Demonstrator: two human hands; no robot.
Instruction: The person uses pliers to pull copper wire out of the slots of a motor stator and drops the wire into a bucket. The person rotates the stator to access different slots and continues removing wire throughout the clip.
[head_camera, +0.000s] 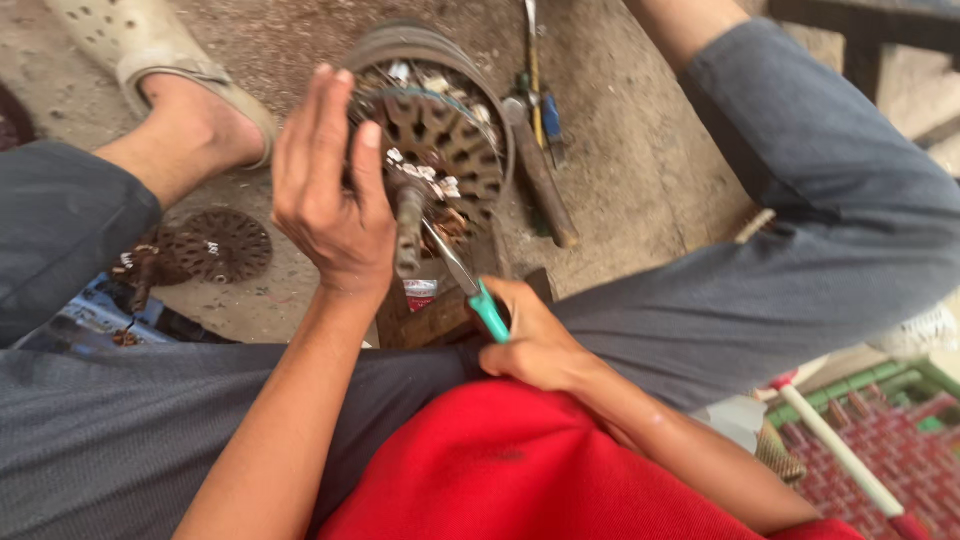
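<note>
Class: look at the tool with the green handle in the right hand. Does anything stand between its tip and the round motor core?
Nothing visible does. The right hand holds the green-handled tool, whose metal end reaches straight up to the motor core. The left hand grips the core's left side, clear of the tool's path.

Your left hand (325, 190) covers the near-left rim of the motor stator (440, 130). Your right hand (535, 340) hides the green handle (489, 312) end below it; the tool's tip blurs against the stator.
</note>
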